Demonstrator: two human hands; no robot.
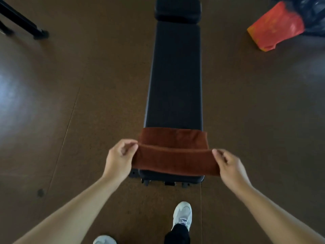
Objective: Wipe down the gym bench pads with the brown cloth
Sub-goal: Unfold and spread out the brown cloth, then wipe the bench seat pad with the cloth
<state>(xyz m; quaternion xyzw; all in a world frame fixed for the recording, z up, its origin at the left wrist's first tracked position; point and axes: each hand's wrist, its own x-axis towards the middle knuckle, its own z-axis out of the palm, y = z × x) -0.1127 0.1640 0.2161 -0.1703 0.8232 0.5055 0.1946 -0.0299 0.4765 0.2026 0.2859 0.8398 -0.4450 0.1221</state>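
A long black gym bench pad (175,76) runs away from me down the middle of the view, with a smaller black pad (178,9) at its far end. The brown cloth (174,152) lies folded across the near end of the long pad, spanning its width. My left hand (119,159) pinches the cloth's left end between thumb and fingers. My right hand (228,166) pinches its right end the same way. The near fold of the cloth is stretched taut between both hands.
The floor is brown. An orange plastic bag (276,27) and a black bag (309,13) lie at the far right. A black metal frame leg (22,22) stands at the far left. My white shoes (182,215) are just below the bench's near end.
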